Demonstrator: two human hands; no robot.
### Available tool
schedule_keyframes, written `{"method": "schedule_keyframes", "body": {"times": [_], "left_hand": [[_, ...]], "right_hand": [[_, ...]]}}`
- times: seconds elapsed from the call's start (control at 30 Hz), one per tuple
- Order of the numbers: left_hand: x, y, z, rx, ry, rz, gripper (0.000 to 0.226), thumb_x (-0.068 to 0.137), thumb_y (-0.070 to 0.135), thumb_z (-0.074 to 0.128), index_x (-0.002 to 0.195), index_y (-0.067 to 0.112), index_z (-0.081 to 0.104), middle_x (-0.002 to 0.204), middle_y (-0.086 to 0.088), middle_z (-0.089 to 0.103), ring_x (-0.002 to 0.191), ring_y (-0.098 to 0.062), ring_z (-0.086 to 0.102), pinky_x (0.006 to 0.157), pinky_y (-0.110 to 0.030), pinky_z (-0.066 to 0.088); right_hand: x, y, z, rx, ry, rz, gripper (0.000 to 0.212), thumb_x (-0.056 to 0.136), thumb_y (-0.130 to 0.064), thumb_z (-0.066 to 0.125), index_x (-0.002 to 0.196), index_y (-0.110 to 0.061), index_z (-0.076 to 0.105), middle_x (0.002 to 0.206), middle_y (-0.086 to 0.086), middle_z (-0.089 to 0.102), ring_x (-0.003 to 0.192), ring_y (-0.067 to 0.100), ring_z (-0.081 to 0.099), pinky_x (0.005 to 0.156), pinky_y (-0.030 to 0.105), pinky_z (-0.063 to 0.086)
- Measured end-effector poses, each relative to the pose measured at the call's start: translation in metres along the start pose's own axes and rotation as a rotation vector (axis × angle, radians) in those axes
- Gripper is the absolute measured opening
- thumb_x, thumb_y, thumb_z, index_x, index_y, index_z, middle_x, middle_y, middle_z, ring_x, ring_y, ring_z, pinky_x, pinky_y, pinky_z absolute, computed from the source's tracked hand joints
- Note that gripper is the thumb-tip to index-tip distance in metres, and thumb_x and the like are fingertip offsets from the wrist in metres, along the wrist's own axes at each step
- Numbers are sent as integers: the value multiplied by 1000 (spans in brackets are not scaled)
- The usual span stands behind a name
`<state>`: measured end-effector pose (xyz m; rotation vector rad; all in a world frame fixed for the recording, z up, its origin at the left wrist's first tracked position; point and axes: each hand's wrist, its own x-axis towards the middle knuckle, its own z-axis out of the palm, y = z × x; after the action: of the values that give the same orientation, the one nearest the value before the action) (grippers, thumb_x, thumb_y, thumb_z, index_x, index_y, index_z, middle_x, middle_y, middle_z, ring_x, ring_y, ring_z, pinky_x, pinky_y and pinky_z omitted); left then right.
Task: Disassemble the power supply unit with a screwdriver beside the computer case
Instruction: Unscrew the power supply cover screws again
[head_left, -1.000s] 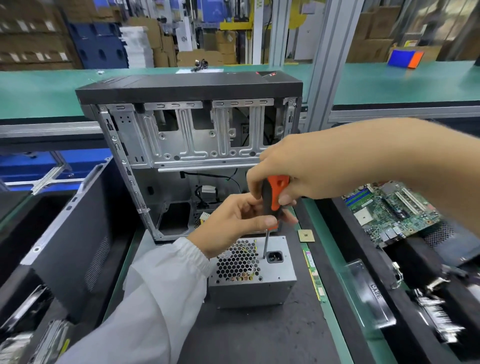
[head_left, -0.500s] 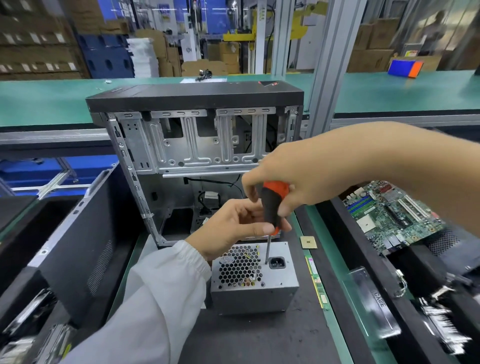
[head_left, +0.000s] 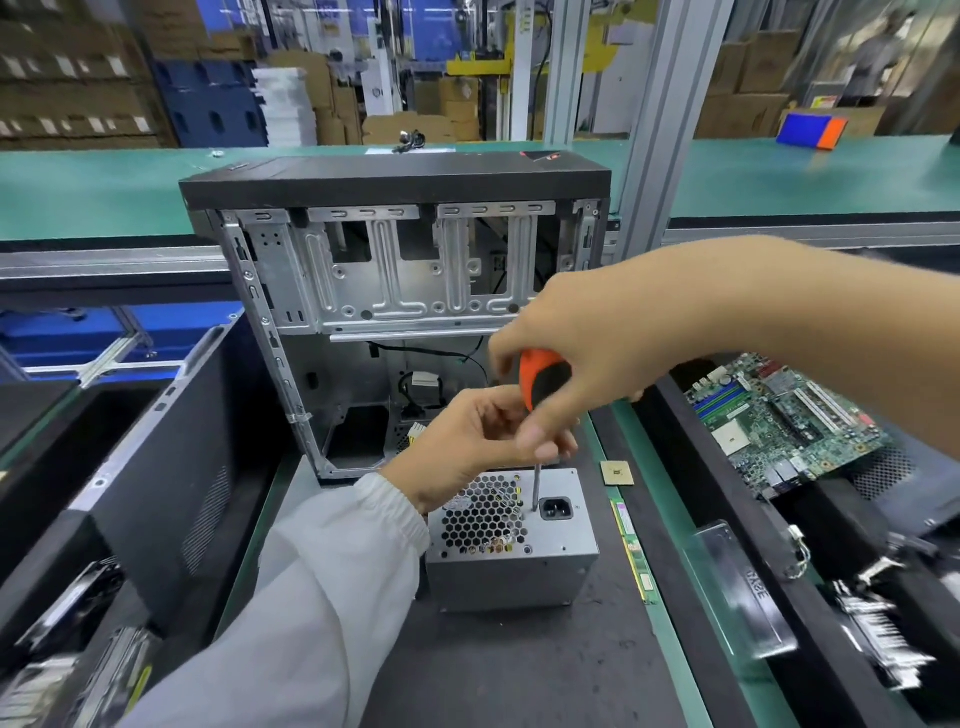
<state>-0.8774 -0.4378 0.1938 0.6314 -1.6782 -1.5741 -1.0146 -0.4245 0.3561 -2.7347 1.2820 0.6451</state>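
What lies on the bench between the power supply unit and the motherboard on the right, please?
In the head view, a small square processor chip and a long green memory stick lie between the power supply unit and the motherboard.

screwdriver (head_left: 537, 415) tip: too small to tell if seated | power supply unit (head_left: 511, 540) rear corner: behind left hand (head_left: 467, 441) | bin contents (head_left: 883, 639) lower right: blurred | right forearm: cut by frame edge

Green-topped conveyor bench (head_left: 93, 176) w/ aluminium rails across 9–3 o'clock, grey aluminium upright post (head_left: 660, 119) at 1, brown cardboard boxes (head_left: 67, 67) stacked at 11, blue plastic pallets (head_left: 208, 104) behind
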Motion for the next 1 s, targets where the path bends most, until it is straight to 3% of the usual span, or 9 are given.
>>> {"method": "schedule_keyframes", "body": {"times": [0.1,0.27,0.33,0.5,0.6,0.7,0.8,0.9,1.0], "left_hand": [[2,2,3,-12,15,-3,31,82,-2,71,103,21,69,93,1,71,92,-14,67,82,-22,52],[1,0,-1,-56,-81,26,35,90,14,64,123,2,60,118,-9,68,121,-25,58,105,-32,43],[0,-1,-2,-50,-42,15,31,88,12,67,119,6,64,113,-8,71,117,-24,61,101,-31,46],[5,1,3,-3,65,72,46,79,-5,73,107,32,69,94,2,71,93,-16,69,86,-23,52],[5,0,3,-40,7,70,50,83,-4,69,118,32,64,103,1,69,104,-17,64,92,-26,49],[3,-5,-6,-30,-84,52,38,94,12,60,131,2,56,124,-11,65,127,-26,54,103,-29,42],[3,-7,-9,-8,-47,43,27,90,10,64,115,-2,64,114,-11,70,119,-28,60,103,-34,45],[7,-5,-6,3,-4,41,32,82,-3,70,112,7,64,97,-2,71,99,-21,67,90,-29,52],[9,-2,-2,-17,-31,35,46,80,-3,73,113,27,63,98,4,69,101,-16,65,90,-24,50]], "right_hand": [[7,-6,7,-167,97,112,59,89,-67,33,73,-12,47,62,6,62,60,22,63,55,32,50],[3,-6,-1,-182,15,-46,13,95,-34,53,106,-29,53,96,-4,51,91,19,54,70,33,42],[1,-4,-5,-178,-37,-70,26,89,-33,63,112,-33,51,102,-4,52,94,20,56,77,37,48],[10,-7,0,-147,75,179,60,86,-68,40,80,-9,53,58,3,63,42,15,60,39,22,46],[17,-5,4,-309,127,102,47,96,-54,39,73,-13,46,69,2,53,57,16,49,47,27,37],[12,-3,-3,-222,20,-38,12,91,-34,60,98,-28,52,95,-2,53,84,18,55,65,30,45],[10,-2,-4,-194,-21,-91,37,79,-38,73,109,-32,52,99,-5,50,90,18,58,72,35,51],[11,-4,-2,-107,28,90,55,81,-66,51,96,-14,56,71,-1,60,60,18,67,49,28,50],[14,-5,4,-344,126,124,58,91,-63,25,74,-11,45,64,4,49,52,17,49,43,26,33]]}}
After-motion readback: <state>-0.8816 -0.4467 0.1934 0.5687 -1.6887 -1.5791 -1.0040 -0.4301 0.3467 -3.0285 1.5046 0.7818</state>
